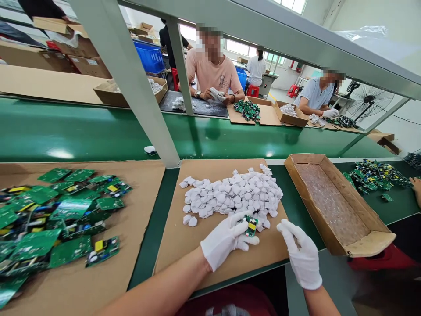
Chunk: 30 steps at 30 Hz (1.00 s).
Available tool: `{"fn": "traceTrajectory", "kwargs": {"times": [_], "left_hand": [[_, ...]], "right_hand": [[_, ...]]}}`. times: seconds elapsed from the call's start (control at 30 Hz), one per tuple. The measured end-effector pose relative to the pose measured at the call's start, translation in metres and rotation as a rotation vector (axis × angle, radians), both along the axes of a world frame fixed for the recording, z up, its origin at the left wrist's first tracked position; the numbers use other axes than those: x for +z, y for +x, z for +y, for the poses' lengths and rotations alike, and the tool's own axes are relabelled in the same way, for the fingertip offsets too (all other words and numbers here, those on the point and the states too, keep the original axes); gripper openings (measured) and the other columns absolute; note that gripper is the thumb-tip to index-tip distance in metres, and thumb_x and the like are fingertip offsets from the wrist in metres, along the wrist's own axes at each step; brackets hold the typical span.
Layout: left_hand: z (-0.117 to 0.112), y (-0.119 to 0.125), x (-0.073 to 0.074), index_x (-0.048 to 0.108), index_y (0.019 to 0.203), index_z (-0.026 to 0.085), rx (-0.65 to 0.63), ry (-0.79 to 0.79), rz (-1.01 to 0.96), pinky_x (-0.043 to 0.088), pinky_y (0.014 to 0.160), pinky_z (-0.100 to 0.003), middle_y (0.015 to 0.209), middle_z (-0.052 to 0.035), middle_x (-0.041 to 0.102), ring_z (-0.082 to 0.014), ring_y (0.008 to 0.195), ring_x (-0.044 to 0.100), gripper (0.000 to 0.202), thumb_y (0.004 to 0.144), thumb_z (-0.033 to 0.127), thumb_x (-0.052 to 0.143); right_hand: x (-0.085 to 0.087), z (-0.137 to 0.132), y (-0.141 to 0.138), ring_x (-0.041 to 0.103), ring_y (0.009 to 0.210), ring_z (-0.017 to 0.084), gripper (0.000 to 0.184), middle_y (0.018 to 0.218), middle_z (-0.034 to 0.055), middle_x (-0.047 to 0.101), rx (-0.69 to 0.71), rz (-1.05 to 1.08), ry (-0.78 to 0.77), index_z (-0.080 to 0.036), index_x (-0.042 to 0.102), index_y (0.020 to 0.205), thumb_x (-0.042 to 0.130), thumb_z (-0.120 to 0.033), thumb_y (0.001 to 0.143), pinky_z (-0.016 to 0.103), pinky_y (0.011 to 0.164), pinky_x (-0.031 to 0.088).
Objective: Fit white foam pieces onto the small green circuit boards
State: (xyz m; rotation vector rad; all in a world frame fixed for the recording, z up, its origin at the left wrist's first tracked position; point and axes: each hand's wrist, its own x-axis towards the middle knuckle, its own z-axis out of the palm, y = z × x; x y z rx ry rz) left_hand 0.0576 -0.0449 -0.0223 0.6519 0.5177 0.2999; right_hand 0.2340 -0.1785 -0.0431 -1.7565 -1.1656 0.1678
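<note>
My left hand (226, 239), in a white glove, grips a small green circuit board (251, 225) with a yellow part on it, between thumb and fingers. It is just in front of a heap of small white pieces (230, 193) on a cardboard sheet (176, 245). To the right, my gloved right hand (302, 254) is raised by the sheet's edge, apart from the board. Its thumb and fingertips meet in a pinch; anything between them is hidden or too small to make out against the white glove.
Many circuit boards (62, 219) lie piled on cardboard at left. A shallow cardboard box (378, 243) is at right, with another board pile (378, 175) beyond and a co-worker's hand (417, 188). A slanted grey post (131, 79) rises ahead; co-workers sit across the green belt (223, 140).
</note>
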Motion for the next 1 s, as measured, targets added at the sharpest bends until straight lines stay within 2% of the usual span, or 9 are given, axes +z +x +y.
{"fn": "traceTrajectory", "kwargs": {"times": [0.1,0.2,0.33,0.43,0.6,0.73,0.8,0.87,1.0], "left_hand": [[0.0,0.001,-0.002,0.053,0.112,0.02,-0.008,-0.026,-0.047,0.045,0.051,-0.019,0.109,-0.0113,0.06,-0.014,0.069,0.066,0.04,0.076,0.031,0.066],[0.0,0.001,-0.004,0.056,0.102,0.017,0.009,-0.055,-0.093,0.046,0.057,-0.021,0.106,-0.0111,0.062,-0.0146,0.072,0.065,0.029,0.077,0.031,0.064],[-0.002,0.001,-0.002,0.056,0.107,0.019,0.1,-0.073,-0.168,0.048,0.068,-0.028,0.104,-0.01,0.064,-0.0181,0.083,0.063,0.031,0.079,0.028,0.062],[-0.004,0.001,-0.001,0.059,0.104,0.018,0.094,-0.114,-0.253,0.047,0.077,-0.031,0.099,-0.0089,0.065,-0.0193,0.089,0.062,0.028,0.079,0.03,0.061],[-0.001,0.0,-0.002,0.062,0.085,0.015,0.079,-0.051,-0.236,0.045,0.062,-0.022,0.082,-0.0046,0.064,-0.0117,0.068,0.06,0.019,0.07,0.025,0.069],[-0.002,-0.001,0.001,0.054,0.108,0.02,0.041,0.06,-0.117,0.039,0.048,-0.018,0.073,-0.0005,0.062,-0.0085,0.053,0.057,0.049,0.063,0.023,0.075],[-0.004,-0.001,0.005,0.051,0.114,0.02,-0.018,0.136,-0.09,0.042,0.05,-0.02,0.078,-0.0019,0.063,-0.01,0.054,0.059,0.06,0.06,0.022,0.077],[-0.004,0.0,0.006,0.057,0.104,0.017,-0.067,0.174,-0.077,0.045,0.053,-0.02,0.084,-0.0047,0.064,-0.0114,0.061,0.061,0.048,0.06,0.022,0.077],[-0.001,0.002,0.003,0.058,0.094,0.018,0.027,0.083,-0.025,0.048,0.059,-0.019,0.091,-0.0057,0.063,-0.0134,0.075,0.064,0.032,0.066,0.024,0.073]], "right_hand": [[0.02,0.005,-0.021,0.067,0.086,0.019,0.036,0.092,0.0052,0.071,0.071,0.304,0.006,-0.018,0.055,0.118,0.059,-0.03,0.084,0.034,0.08,0.054],[0.035,0.012,-0.043,0.065,0.068,0.016,0.02,0.079,0.0053,0.071,0.206,0.463,-0.045,-0.017,0.064,0.092,0.058,-0.034,0.084,0.028,0.064,0.055],[0.042,0.02,-0.066,0.057,0.049,0.012,0.029,0.057,0.0007,0.064,0.474,0.629,-0.128,-0.017,0.061,0.076,0.051,-0.041,0.087,0.023,0.048,0.049],[0.041,0.027,-0.075,0.058,0.051,0.013,0.034,0.055,0.0012,0.063,0.535,0.648,-0.086,-0.018,0.06,0.071,0.049,-0.045,0.087,0.024,0.05,0.049],[0.037,0.037,-0.066,0.06,0.061,0.015,0.041,0.068,0.0042,0.063,0.37,0.737,0.138,-0.017,0.059,0.062,0.043,-0.041,0.091,0.028,0.058,0.047],[0.036,0.041,-0.053,0.056,0.057,0.013,0.033,0.066,0.0021,0.063,0.231,0.777,0.144,-0.017,0.06,0.071,0.046,-0.04,0.091,0.027,0.055,0.045],[0.037,0.042,-0.05,0.054,0.054,0.012,0.03,0.061,0.0012,0.062,0.184,0.714,0.096,-0.016,0.062,0.077,0.05,-0.04,0.089,0.026,0.053,0.045],[0.038,0.042,-0.049,0.056,0.054,0.013,0.027,0.06,0.0008,0.064,0.141,0.658,0.066,-0.016,0.063,0.081,0.054,-0.041,0.086,0.026,0.052,0.047],[0.041,0.039,-0.05,0.067,0.078,0.019,0.019,0.086,0.0054,0.071,0.121,0.553,0.064,-0.018,0.065,0.09,0.066,-0.033,0.077,0.033,0.072,0.056]]}}
